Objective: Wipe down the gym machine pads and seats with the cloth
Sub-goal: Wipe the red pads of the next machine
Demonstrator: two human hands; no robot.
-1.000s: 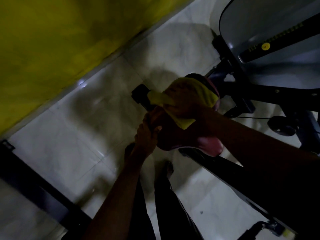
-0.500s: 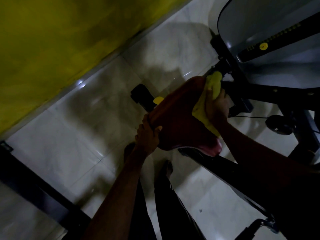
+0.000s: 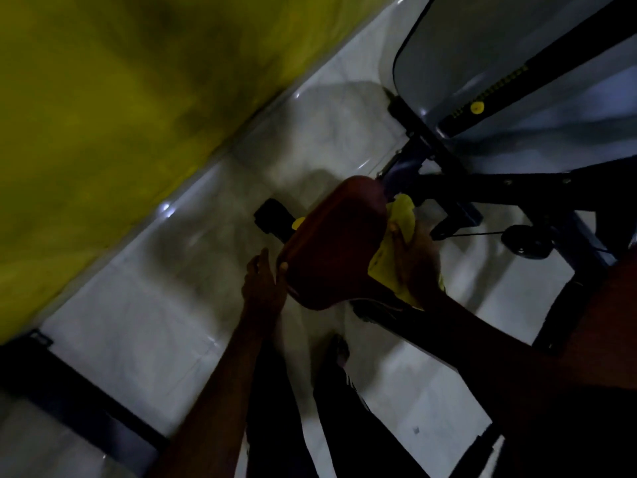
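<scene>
The red seat [image 3: 331, 250] stands on its black machine frame [image 3: 517, 184] in the middle of the view, its top now bare. A second ago the yellow cloth [image 3: 401, 215] lay spread over that top; half a second ago it was at the far end, and now it has slid down the right flank, where the right hand [image 3: 415, 263] grips it bunched and presses it against the seat's side. The left hand [image 3: 262, 284] has eased off its earlier firm grip on the near left edge: the thumb tip rests on the rim while the fingers look stretched out alongside it, as far as the dim light shows. So the top has probably had its pass and the side is being done, with the machine's other pads likely left to do. Beyond the seat are a small black wheel [image 3: 527, 241] and a large grey panel [image 3: 482, 63]. Underneath is a pale tiled floor [image 3: 155, 305], with the person's dark legs [image 3: 275, 408] below and a yellow wall [image 3: 103, 98] behind.
</scene>
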